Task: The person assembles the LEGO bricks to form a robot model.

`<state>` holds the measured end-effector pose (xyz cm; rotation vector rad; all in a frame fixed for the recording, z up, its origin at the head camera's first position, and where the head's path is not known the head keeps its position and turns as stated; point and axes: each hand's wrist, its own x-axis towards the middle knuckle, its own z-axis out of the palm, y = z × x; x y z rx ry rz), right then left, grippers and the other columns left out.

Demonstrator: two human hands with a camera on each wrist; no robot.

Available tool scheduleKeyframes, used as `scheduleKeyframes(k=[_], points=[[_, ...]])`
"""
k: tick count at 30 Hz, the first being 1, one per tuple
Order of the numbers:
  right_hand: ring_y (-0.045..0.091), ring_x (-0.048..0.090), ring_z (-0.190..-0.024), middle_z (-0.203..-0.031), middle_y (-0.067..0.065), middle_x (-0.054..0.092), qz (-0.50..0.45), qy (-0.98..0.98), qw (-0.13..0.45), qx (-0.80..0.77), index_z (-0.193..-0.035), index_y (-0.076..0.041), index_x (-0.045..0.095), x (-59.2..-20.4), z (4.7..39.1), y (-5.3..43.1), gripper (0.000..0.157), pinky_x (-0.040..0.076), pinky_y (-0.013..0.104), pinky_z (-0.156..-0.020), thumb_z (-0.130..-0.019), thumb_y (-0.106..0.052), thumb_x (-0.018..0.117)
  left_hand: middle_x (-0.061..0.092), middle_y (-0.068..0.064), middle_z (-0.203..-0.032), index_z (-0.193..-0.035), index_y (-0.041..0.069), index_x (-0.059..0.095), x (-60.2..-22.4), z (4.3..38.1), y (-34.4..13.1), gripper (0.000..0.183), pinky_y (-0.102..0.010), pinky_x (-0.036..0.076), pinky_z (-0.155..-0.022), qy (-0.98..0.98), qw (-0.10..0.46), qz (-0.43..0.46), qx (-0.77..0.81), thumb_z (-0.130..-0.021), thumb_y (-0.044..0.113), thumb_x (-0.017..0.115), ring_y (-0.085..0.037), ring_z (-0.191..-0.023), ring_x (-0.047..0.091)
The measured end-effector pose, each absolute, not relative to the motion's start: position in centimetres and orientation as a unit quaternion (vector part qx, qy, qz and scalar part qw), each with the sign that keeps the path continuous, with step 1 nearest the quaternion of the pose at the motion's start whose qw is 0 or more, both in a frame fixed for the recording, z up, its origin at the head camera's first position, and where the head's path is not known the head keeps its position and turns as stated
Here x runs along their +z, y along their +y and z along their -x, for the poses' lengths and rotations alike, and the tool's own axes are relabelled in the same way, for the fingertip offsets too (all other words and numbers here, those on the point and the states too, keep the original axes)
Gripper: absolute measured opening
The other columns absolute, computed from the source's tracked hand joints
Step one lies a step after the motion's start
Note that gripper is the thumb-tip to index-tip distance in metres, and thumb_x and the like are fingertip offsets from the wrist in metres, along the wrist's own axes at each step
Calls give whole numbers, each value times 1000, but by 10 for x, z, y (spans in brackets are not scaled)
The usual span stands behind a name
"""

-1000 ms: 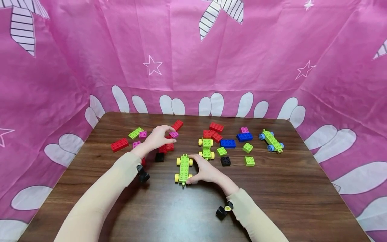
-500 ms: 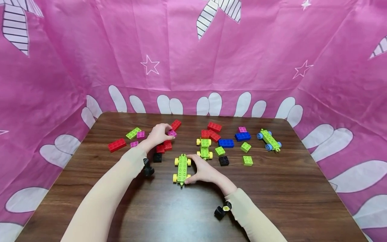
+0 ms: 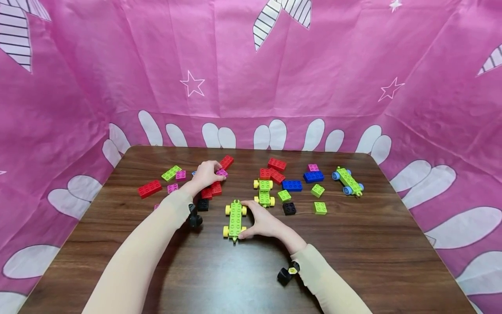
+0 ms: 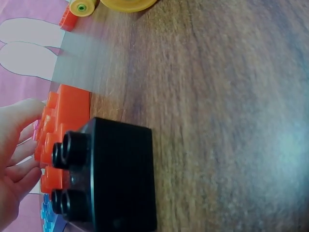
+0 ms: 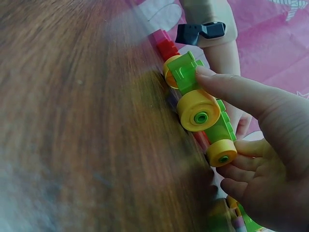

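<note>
In the head view my left hand (image 3: 206, 173) reaches over the bricks at the back. Its thumb and fingers pinch a small pink toy brick (image 3: 222, 173). Just in front of that hand lie red bricks (image 3: 211, 190) and a black brick (image 3: 202, 205), which stands large in the left wrist view. My right hand (image 3: 266, 221) holds a lime-green toy car base (image 3: 235, 220) with yellow wheels, fingers at its far end and thumb at its near end. The base rests upright on the table. Behind it stands a second yellow-wheeled green base (image 3: 264, 194).
Blue bricks (image 3: 292, 186), green bricks (image 3: 320, 208) and another black brick (image 3: 289, 208) lie to the right. A green base with blue wheels (image 3: 349, 181) stands farther right. Leftward are a red brick (image 3: 150, 189) and a lime brick (image 3: 171, 173). Pink cloth (image 3: 227, 65) surrounds the wooden table (image 3: 353, 253).
My left hand has moved slightly in, and its fingers have closed around the pink brick. The right hand has stayed on the green base. The head view has shifted a little.
</note>
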<state>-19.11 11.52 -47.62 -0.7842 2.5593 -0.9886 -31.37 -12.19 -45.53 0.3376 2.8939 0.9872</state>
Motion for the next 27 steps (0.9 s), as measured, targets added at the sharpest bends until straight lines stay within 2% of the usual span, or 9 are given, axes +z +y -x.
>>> scheduleKeyframes(k=[16,27], points=[[29,41,-134,-144,15,44,268,887,144,-348,-144,-2,37,-476,191,114,98,35,44,-111,-67,-35,87,66,-17,-110,-119,0,63,-455,313,-119,42,-41,49,-86,944,33,-115,308,-85,22,74,-27,-94,57],[30,41,-134,-144,16,44,270,883,144,-355,-144,-1,37,-476,191,115,98,35,46,-110,-67,-35,87,65,-14,-116,-120,4,64,-444,303,-110,41,-42,50,-92,932,-33,-159,325,-84,22,75,-27,-104,60]])
